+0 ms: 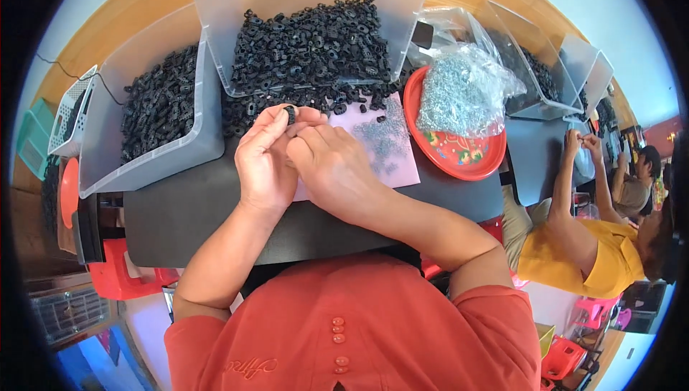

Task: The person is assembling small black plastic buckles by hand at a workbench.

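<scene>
My left hand (261,158) is closed around a small black plastic part (290,114), which shows between its thumb and fingers. Close against it, my right hand (331,160) has its fingers bent and pinched together; whatever they hold is hidden. Both hands are over the near edge of a pink sheet (399,165) on the dark table. Small silvery metal pieces (380,140) lie scattered on the sheet, right of my hands. Loose black plastic parts (352,97) are heaped just beyond my fingers.
A clear bin of black parts (308,46) stands behind; a grey bin (208,143) is at left. At right, a red tray (474,168) carries a clear bag of small metal pieces (459,93). A person in yellow (574,258) works at the neighbouring table.
</scene>
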Available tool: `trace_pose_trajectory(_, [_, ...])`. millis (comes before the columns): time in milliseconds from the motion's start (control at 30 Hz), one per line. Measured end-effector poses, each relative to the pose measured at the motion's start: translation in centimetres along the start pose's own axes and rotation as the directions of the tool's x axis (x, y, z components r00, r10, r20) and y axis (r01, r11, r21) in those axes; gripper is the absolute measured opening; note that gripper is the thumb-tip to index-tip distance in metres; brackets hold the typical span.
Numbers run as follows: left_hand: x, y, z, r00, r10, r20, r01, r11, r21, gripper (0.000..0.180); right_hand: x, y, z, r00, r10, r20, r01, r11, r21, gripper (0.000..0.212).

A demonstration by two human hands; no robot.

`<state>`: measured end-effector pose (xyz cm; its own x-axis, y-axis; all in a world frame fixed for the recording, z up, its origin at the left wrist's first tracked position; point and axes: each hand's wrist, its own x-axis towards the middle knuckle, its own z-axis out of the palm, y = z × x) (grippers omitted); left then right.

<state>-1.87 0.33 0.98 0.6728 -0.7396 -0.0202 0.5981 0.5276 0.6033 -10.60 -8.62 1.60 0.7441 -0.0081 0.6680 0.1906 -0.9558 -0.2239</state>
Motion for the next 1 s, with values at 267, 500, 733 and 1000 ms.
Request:
trace_pose_trajectory(267, [0.3,-0.7,-0.7,0.999,-0.034,-0.008,0.034,0.994,0.101,0.020,-1.1,1.2,1.2,0.997,0.071,-0.034,-0.067,0.994,0.089,0.011])
trace_pose_trajectory(500, [0.0,-0.5,-0.1,0.999,-0.031,-0.044,0.033,0.998,0.058,0.016,-1.3,1.5,1.8,0.996,0.087,0.008,-0.087,0.985,0.147,0.011])
trace_pose_trajectory(733, [0.2,-1.3,0.0,0.995,-0.068,-0.075,0.071,0.997,0.040,0.013,-1.5,0.8,0.8,0.985,0.156,0.069,-0.159,0.986,0.042,0.008])
trace_pose_trajectory(1000, [0.2,-1.1,0.0,0.985,0.129,-0.117,-0.086,0.944,0.317,0.017,0.0,3.5,-2.1,0.849,0.496,0.184,-0.517,0.703,0.489,0.012])
